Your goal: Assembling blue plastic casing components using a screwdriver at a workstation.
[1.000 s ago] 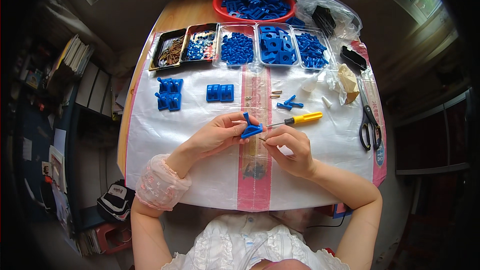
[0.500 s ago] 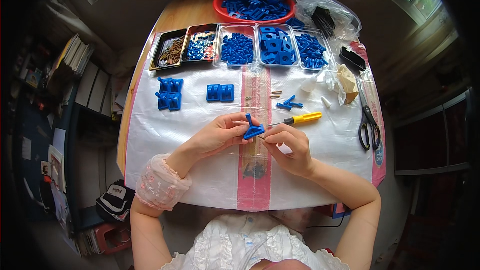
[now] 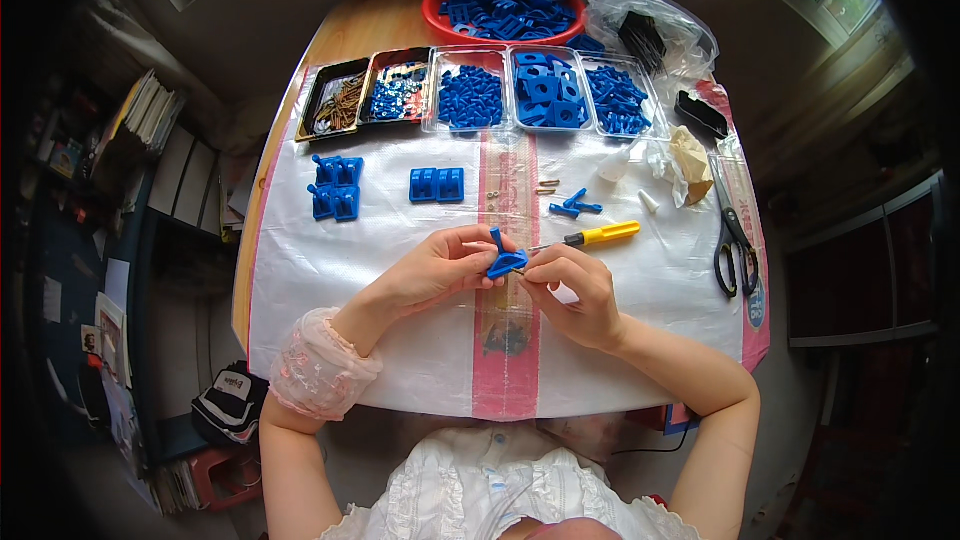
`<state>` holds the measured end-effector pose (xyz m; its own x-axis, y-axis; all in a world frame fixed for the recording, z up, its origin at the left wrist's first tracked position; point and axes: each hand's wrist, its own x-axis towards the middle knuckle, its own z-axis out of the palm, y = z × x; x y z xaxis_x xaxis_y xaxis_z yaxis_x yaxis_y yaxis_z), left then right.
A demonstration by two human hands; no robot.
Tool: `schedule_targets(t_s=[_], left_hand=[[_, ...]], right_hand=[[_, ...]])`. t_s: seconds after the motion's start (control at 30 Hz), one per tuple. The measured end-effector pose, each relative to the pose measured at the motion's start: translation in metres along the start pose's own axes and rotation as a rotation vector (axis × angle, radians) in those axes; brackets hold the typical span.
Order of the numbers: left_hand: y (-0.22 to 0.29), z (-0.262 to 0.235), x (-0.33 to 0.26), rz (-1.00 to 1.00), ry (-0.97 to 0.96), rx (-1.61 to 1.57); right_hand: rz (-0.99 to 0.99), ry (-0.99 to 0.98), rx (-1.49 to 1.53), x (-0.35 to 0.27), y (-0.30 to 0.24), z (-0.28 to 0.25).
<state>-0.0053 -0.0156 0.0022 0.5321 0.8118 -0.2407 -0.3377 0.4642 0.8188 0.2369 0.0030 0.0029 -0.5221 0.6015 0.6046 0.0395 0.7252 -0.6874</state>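
My left hand (image 3: 440,270) is closed on a blue plastic bracket (image 3: 508,262), with a small blue lever (image 3: 497,238) standing up from it. A thin brass-coloured screw (image 3: 518,272) is pinched between the fingertips of my right hand (image 3: 578,292), its tip at the bracket's side; whether it has entered a hole is too small to tell. Just beyond the right hand lies a screwdriver (image 3: 610,232) with a yellow handle. Farther off are loose blue levers (image 3: 575,206), short metal screws (image 3: 548,186) and tiny nuts (image 3: 492,195).
Blue brackets with levers (image 3: 336,188) and plain blue brackets (image 3: 437,185) stand at left and centre. Behind them, trays hold screws (image 3: 342,100), nuts (image 3: 398,92) and blue parts (image 3: 470,97). A red basin (image 3: 435,25) stands behind; black scissors (image 3: 735,240) lie at right.
My right hand has shifted very slightly, and the screw's tip now meets the bracket's side. The left hand keeps its hold. The whole view has drifted a little.
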Motion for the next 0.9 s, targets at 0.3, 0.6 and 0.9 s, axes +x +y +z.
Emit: schedule_targets(t_s=[0.3, 0.6, 0.9], left_hand=[[0.003, 0.005, -0.002, -0.007, -0.011, 0.063], [0.0, 0.008, -0.001, 0.086, -0.043, 0.196], [-0.007, 0.012, -0.001, 0.209, 0.009, 0.38]], right_hand=[[-0.009, -0.006, 0.015, -0.001, 0.0, -0.001], [-0.036, 0.071, -0.003, 0.003, -0.001, 0.0], [-0.041, 0.065, -0.01, 0.004, -0.004, -0.002]])
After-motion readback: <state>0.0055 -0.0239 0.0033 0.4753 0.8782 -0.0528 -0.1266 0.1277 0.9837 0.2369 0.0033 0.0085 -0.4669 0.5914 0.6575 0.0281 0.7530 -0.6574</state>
